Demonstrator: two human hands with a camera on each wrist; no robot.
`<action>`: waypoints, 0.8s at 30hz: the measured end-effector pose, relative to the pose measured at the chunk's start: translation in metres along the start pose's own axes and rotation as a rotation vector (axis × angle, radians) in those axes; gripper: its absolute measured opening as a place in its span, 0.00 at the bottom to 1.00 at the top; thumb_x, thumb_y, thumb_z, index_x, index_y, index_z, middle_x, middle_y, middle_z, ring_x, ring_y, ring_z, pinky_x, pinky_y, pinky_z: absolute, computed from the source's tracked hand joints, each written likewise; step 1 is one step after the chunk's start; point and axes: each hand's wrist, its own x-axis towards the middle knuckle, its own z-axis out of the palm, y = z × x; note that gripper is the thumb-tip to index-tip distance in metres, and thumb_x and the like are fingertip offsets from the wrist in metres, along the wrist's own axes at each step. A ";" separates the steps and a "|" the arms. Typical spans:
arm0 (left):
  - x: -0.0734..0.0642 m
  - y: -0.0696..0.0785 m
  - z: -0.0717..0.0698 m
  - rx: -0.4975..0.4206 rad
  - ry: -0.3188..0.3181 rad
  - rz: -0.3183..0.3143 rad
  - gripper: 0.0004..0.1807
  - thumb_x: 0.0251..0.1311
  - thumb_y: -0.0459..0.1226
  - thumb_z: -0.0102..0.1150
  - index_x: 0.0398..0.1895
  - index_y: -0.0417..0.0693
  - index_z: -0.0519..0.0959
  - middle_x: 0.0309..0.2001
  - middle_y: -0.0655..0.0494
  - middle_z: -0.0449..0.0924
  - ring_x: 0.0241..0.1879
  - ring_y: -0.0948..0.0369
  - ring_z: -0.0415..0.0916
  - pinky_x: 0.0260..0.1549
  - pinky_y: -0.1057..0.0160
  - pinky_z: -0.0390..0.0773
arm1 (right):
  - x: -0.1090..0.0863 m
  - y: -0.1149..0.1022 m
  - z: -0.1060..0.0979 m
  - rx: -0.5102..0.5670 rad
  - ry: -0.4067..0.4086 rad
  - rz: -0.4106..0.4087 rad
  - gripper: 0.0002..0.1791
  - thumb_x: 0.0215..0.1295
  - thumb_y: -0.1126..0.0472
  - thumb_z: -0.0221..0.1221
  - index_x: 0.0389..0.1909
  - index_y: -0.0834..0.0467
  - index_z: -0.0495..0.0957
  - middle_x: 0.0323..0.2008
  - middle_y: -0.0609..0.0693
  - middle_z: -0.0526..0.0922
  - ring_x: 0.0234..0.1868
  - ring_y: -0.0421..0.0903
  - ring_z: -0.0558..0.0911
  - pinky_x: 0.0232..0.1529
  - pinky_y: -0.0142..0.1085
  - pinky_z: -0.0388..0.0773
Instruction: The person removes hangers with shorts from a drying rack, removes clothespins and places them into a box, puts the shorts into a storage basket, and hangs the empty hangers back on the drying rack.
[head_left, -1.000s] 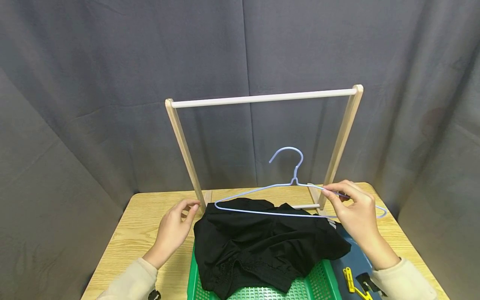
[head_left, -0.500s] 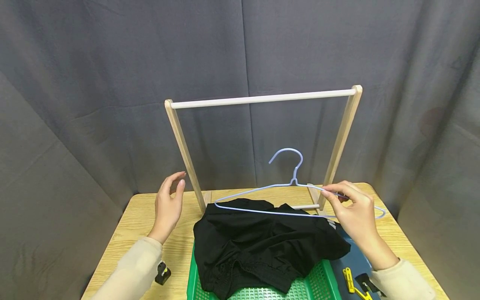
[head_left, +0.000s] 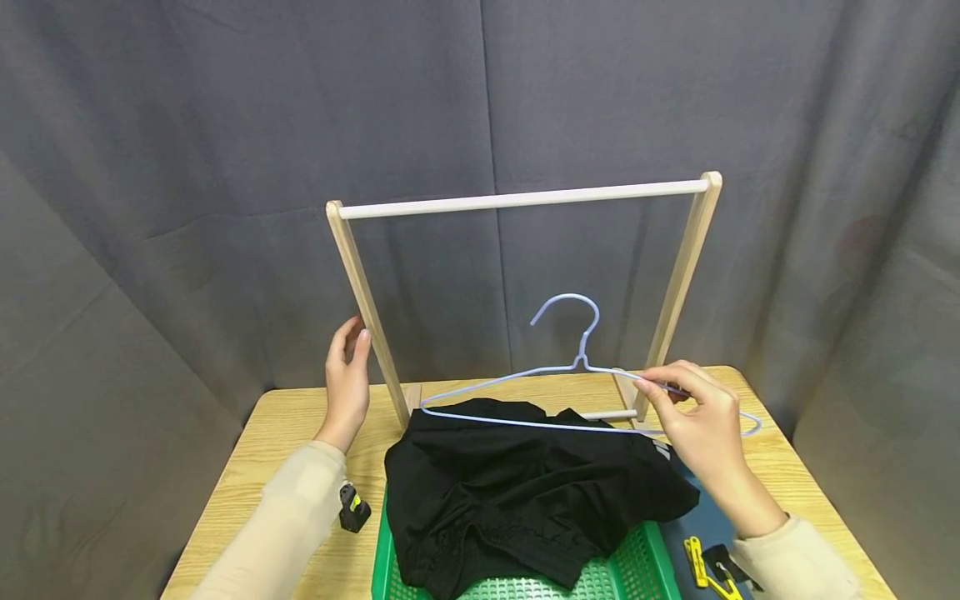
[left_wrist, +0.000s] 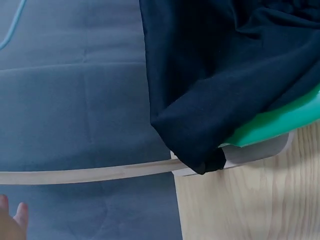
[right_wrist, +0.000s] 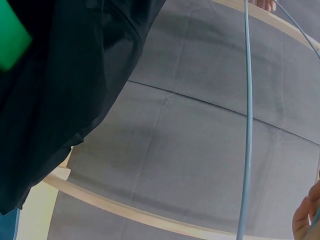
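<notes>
A light-blue wire clothes hanger (head_left: 510, 423) is held up over the black garment, its hook pointing upward. My right hand (head_left: 697, 417) pinches its right shoulder between thumb and fingers. In the right wrist view, the hanger's bottom bar (right_wrist: 248, 115) runs down the picture and the right fingertips (right_wrist: 302, 217) show at the edge. My left hand (head_left: 347, 379) is raised beside the left post (head_left: 367, 308) of a wooden rack, fingers loosely bent. In the left wrist view, a small gap separates the fingers from that post. The black garment (head_left: 525, 475) lies crumpled across a green basket (head_left: 651, 554).
The rack's white top rod (head_left: 525, 199) spans two wooden posts on the wooden table (head_left: 277, 433). Right of the basket lies a blue tray (head_left: 701, 521) with yellow clothespins (head_left: 696, 560). A grey curtain (head_left: 420, 100) hangs behind and at both sides.
My left hand has risen from near the garment's left corner up to the rack's left post. The right hand keeps hold of the hanger, nearly still.
</notes>
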 end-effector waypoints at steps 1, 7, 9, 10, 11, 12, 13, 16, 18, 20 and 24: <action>0.002 -0.001 0.001 -0.003 -0.005 -0.011 0.26 0.77 0.44 0.45 0.73 0.43 0.62 0.67 0.45 0.65 0.67 0.51 0.60 0.65 0.50 0.59 | 0.000 -0.001 0.001 0.003 0.001 -0.002 0.12 0.47 0.80 0.71 0.31 0.63 0.87 0.23 0.49 0.81 0.27 0.32 0.73 0.35 0.21 0.70; 0.009 -0.009 0.007 -0.054 -0.026 -0.048 0.29 0.77 0.44 0.45 0.74 0.41 0.59 0.70 0.43 0.61 0.71 0.50 0.56 0.68 0.51 0.56 | 0.003 -0.004 0.004 0.006 -0.005 0.024 0.12 0.48 0.79 0.71 0.32 0.63 0.87 0.24 0.50 0.81 0.27 0.33 0.72 0.35 0.21 0.70; 0.010 -0.011 0.009 -0.072 -0.020 -0.042 0.29 0.77 0.44 0.46 0.74 0.41 0.59 0.70 0.43 0.61 0.71 0.51 0.57 0.69 0.53 0.56 | 0.003 -0.003 0.005 0.008 -0.001 0.026 0.11 0.49 0.79 0.71 0.32 0.63 0.87 0.24 0.50 0.81 0.27 0.34 0.72 0.35 0.21 0.70; 0.011 -0.012 0.009 -0.077 -0.016 -0.039 0.29 0.76 0.44 0.46 0.74 0.40 0.59 0.69 0.43 0.61 0.71 0.52 0.57 0.69 0.54 0.55 | 0.003 -0.003 0.006 0.010 -0.002 0.026 0.11 0.49 0.79 0.71 0.32 0.63 0.87 0.24 0.50 0.82 0.27 0.34 0.72 0.35 0.22 0.70; 0.011 -0.013 0.010 -0.079 -0.009 -0.035 0.29 0.77 0.44 0.46 0.74 0.39 0.59 0.69 0.42 0.61 0.71 0.52 0.57 0.69 0.55 0.55 | 0.004 -0.004 0.007 0.013 -0.003 0.028 0.11 0.49 0.79 0.71 0.32 0.63 0.87 0.24 0.50 0.82 0.28 0.34 0.72 0.35 0.22 0.70; 0.012 -0.013 0.010 -0.081 0.000 -0.029 0.28 0.77 0.43 0.46 0.73 0.39 0.59 0.69 0.42 0.62 0.70 0.52 0.58 0.69 0.56 0.55 | 0.005 -0.004 0.008 0.016 -0.001 0.021 0.12 0.48 0.79 0.71 0.32 0.63 0.87 0.24 0.50 0.82 0.28 0.34 0.73 0.35 0.22 0.70; 0.012 -0.014 0.010 -0.084 0.009 -0.027 0.28 0.76 0.43 0.47 0.73 0.39 0.60 0.68 0.42 0.63 0.69 0.52 0.59 0.69 0.56 0.56 | 0.005 -0.004 0.009 0.017 -0.002 0.021 0.12 0.48 0.79 0.71 0.33 0.63 0.87 0.25 0.50 0.82 0.28 0.34 0.73 0.35 0.22 0.70; 0.013 -0.016 0.009 -0.078 0.035 -0.018 0.26 0.76 0.40 0.47 0.71 0.36 0.62 0.65 0.39 0.65 0.66 0.51 0.62 0.68 0.55 0.58 | 0.008 -0.003 0.012 0.025 -0.002 0.020 0.12 0.48 0.79 0.71 0.33 0.63 0.87 0.25 0.50 0.82 0.28 0.34 0.73 0.36 0.21 0.71; 0.015 -0.016 0.007 -0.055 0.045 -0.007 0.25 0.76 0.39 0.47 0.70 0.35 0.64 0.62 0.37 0.68 0.63 0.50 0.65 0.67 0.54 0.60 | 0.011 -0.003 0.014 0.029 0.006 0.012 0.12 0.48 0.79 0.71 0.33 0.63 0.87 0.26 0.51 0.83 0.29 0.34 0.74 0.36 0.21 0.71; 0.016 -0.016 0.006 -0.024 0.041 0.006 0.23 0.76 0.38 0.47 0.68 0.34 0.65 0.59 0.35 0.70 0.61 0.49 0.67 0.65 0.53 0.61 | 0.015 -0.002 0.016 0.037 0.012 0.007 0.12 0.48 0.79 0.71 0.33 0.64 0.86 0.26 0.52 0.83 0.29 0.34 0.74 0.36 0.21 0.71; 0.018 -0.016 0.004 0.042 0.008 0.015 0.22 0.77 0.38 0.44 0.67 0.33 0.66 0.57 0.35 0.72 0.57 0.49 0.69 0.60 0.53 0.65 | 0.030 -0.001 0.019 0.052 0.022 -0.012 0.11 0.49 0.79 0.70 0.33 0.64 0.86 0.26 0.53 0.84 0.28 0.33 0.75 0.36 0.20 0.72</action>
